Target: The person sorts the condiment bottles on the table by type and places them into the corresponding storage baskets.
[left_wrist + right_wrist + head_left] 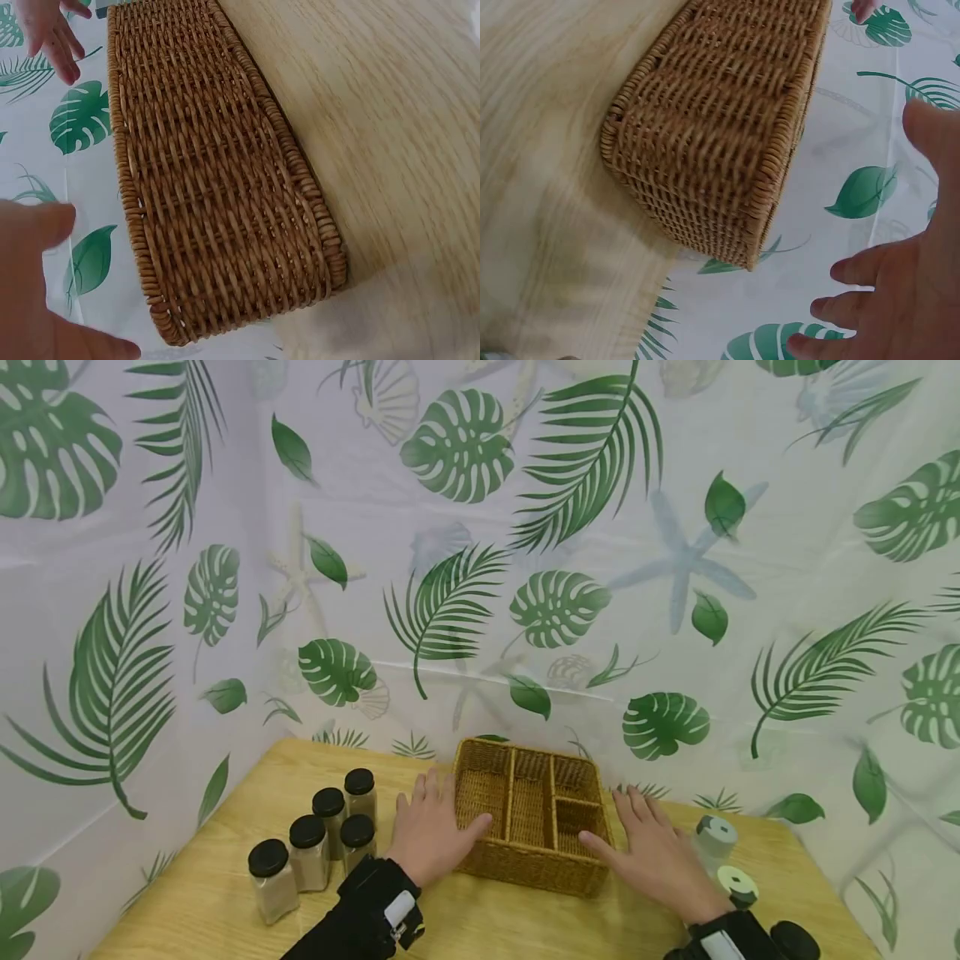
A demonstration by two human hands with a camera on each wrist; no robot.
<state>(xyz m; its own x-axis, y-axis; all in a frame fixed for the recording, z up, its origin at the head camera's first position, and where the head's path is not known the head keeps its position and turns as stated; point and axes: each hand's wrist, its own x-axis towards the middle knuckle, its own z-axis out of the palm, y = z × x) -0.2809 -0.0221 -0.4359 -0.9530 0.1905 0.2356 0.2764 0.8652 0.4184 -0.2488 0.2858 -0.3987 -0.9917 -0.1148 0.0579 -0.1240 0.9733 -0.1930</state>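
Observation:
A brown wicker basket with several compartments stands on the wooden table. My left hand lies flat beside its left wall with straight fingers, the thumb tip at the rim. My right hand is spread flat beside the right wall, thumb pointing at the basket. In the left wrist view the basket's woven side fills the frame, with my left hand apart from it. The right wrist view shows the basket's corner and my right hand a little way off. Neither hand holds anything.
Several glass jars with black lids stand in a group left of my left hand. Two jars with pale lids and a black-lidded one are by my right wrist. A leaf-print curtain closes off the table's back and left.

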